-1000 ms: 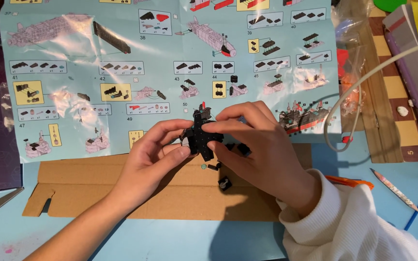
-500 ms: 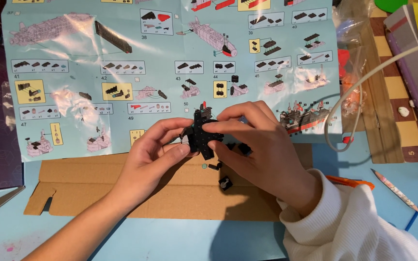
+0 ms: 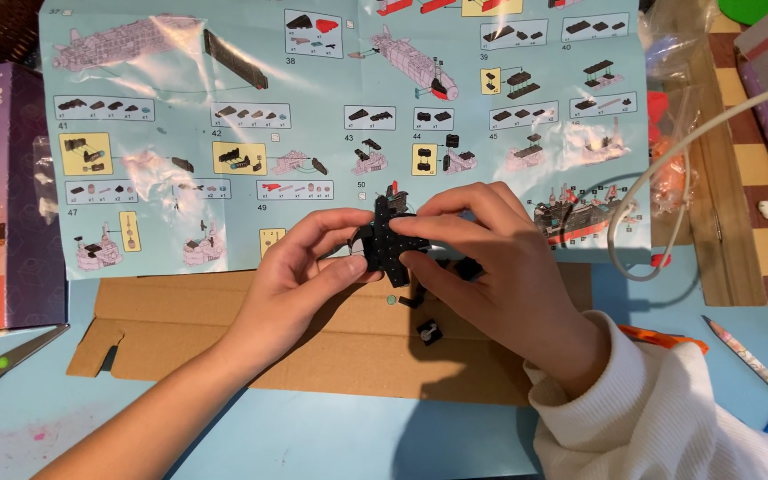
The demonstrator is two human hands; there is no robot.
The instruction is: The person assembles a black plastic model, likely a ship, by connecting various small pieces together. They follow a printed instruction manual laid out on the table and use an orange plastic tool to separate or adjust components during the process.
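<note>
Black brick assembly (image 3: 390,240): small, flat-ish plate w/ studs facing up toward the camera, irregular outline, a narrow bit sticking up at the top w/ a tiny red tip. Held off the cardboard, tilted a little, pinched between both hands approx. at centre of view. Just below it on the cardboard lies a loose small black piece (image 3: 428,332), separate, not touching the assembly.
</note>
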